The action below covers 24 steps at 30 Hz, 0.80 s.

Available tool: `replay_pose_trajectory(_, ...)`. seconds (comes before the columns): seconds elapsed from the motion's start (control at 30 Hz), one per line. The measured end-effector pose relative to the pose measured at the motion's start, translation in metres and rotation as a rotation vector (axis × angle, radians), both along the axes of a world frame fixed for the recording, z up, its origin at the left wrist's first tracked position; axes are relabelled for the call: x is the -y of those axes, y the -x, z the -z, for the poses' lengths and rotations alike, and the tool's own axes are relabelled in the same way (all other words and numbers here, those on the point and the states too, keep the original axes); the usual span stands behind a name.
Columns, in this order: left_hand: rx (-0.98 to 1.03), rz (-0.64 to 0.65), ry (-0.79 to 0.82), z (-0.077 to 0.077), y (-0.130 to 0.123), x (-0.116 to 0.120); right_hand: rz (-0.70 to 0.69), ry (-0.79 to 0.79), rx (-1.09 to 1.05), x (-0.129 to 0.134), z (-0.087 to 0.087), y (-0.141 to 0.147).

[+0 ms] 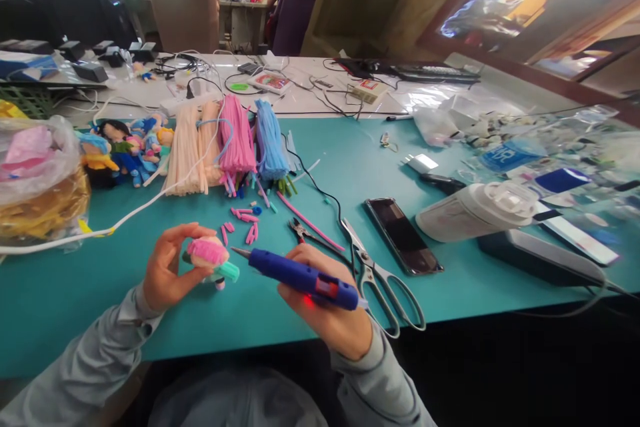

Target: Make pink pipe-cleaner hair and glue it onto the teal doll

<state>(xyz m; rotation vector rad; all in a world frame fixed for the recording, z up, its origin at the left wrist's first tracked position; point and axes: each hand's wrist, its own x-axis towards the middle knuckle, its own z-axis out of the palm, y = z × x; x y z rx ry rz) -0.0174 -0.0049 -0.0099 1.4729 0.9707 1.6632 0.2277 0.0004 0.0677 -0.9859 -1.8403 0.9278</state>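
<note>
Between the thumb and fingers of my left hand (167,270) is a small fuzzy doll (209,251), pink on top with a mint-green part sticking out. My right hand (327,303) is wrapped round a dark blue hot glue pen (300,277) with a red light glowing beneath it. The pen's metal tip points left at the doll, a short gap away. Short pink pipe-cleaner pieces (245,215) lie on the mat just beyond the doll. Scissors (380,280) and pliers (305,233) lie beside my right hand.
Bundles of peach (185,147), pink (237,137) and blue pipe cleaners (271,140) stand behind the loose pieces. Finished dolls (133,147) are heaped at left. A phone (403,235), a white tumbler (475,210) and clutter fill the right. A white cable (150,203) crosses the left side.
</note>
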Motion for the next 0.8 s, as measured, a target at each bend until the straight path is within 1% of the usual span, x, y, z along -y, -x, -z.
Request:
replay_pose_trajectory(0.1,0.004,-0.002,-0.015,-0.001,-0.001,0.0,-0.006,0.012,0.026,-0.001,0.01,0.004)
replay_pose_trajectory(0.2,0.013,-0.013,-0.019,-0.003,-0.002,0.0,-0.011,0.025,0.046,-0.002,0.016,0.005)
replay_pose_trajectory(0.5,-0.028,0.01,-0.064,-0.004,-0.003,0.0,-0.017,0.029,0.067,-0.002,0.017,0.009)
replay_pose_trajectory(0.8,-0.033,0.039,-0.06,-0.005,-0.002,0.0,-0.012,0.015,0.093,-0.005,0.018,0.01)
